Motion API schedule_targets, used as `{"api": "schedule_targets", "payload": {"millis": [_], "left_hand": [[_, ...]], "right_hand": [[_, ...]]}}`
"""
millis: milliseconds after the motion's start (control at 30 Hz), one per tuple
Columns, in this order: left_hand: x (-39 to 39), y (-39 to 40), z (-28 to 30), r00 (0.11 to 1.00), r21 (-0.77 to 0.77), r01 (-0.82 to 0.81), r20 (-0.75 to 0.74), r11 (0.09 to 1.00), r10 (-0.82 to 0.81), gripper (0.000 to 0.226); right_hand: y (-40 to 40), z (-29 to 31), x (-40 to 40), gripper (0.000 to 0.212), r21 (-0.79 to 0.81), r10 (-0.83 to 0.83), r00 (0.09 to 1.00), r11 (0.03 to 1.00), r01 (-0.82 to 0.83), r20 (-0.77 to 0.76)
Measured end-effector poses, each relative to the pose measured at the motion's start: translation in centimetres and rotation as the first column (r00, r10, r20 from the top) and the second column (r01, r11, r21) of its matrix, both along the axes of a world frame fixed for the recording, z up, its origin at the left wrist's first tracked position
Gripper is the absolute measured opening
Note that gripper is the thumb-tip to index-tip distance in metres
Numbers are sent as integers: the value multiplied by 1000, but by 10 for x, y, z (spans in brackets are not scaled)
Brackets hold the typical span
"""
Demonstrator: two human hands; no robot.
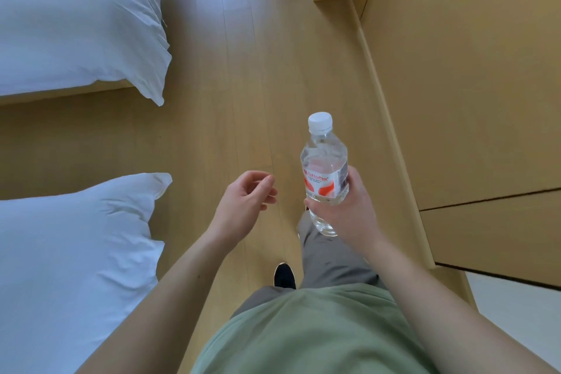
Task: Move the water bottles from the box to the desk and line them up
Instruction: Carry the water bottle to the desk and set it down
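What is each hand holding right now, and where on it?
Right hand grips the water bottle around its lower body, cap up. Left hand holds nothing.

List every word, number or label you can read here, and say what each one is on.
"...ahaha", in red letters with the first letters unclear: on the white and red label of the water bottle that the right hand holds.
Small grey print under that name: too blurred to read.
Barcode on the label's right edge: its digits are too small to read.
Nothing else bears any text.
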State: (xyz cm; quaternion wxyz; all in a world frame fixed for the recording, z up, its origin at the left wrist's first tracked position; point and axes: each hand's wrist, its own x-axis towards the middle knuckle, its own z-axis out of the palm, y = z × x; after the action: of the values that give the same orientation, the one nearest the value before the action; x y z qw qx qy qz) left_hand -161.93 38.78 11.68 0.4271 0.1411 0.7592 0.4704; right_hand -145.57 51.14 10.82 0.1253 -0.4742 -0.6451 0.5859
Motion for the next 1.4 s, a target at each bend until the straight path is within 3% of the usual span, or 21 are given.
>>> {"api": "schedule_targets", "payload": {"millis": [533, 867, 1400], "left_hand": [[-125, 208, 21, 992, -3, -111, -58, 994, 110, 18], [-210, 311, 9, 996, 7, -85, -33, 996, 85, 18], [-438, 476, 13, 997, 32, 66, -48, 997, -65, 15]], "right_hand": [[229, 11, -140, 59, -13, 99, 994, 995, -99, -41], [323, 4, -216, 61, 27, 71, 997, 997, -71, -27], [453, 17, -432, 56, 72, -5, 1000, 997, 6, -21]]}}
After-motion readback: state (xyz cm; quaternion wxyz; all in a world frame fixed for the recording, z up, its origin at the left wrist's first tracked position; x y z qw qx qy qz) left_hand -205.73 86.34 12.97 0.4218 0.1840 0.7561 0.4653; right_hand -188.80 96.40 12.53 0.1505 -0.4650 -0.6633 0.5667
